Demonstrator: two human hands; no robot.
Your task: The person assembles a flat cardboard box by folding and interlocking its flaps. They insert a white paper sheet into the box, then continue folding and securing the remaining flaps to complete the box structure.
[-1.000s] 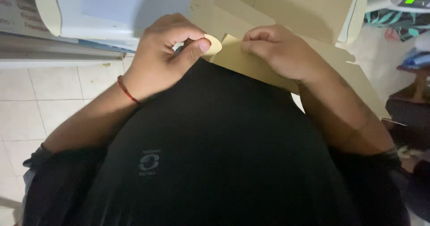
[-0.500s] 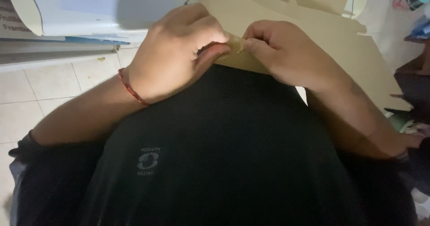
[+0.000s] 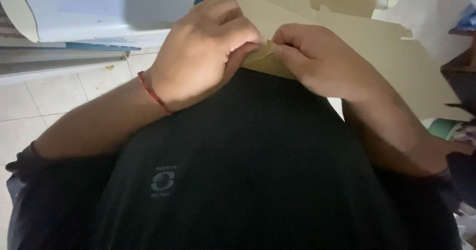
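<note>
A flat brown cardboard sheet with cut flaps leans against my black-shirted belly. My left hand, with a red string bracelet at the wrist, is curled over the sheet's near corner. My right hand pinches the same corner from the other side. Both hands touch each other at the cardboard edge. A small roll of tape seen earlier is hidden inside my left hand or out of view; I cannot tell which.
A white appliance or box with blue parts sits at the upper left above a pale tiled floor. Dark furniture and coloured clutter stand at the right edge.
My hands have closed together on the cardboard corner and moved closer to my body. The tape roll on my left thumb is no longer visible.
</note>
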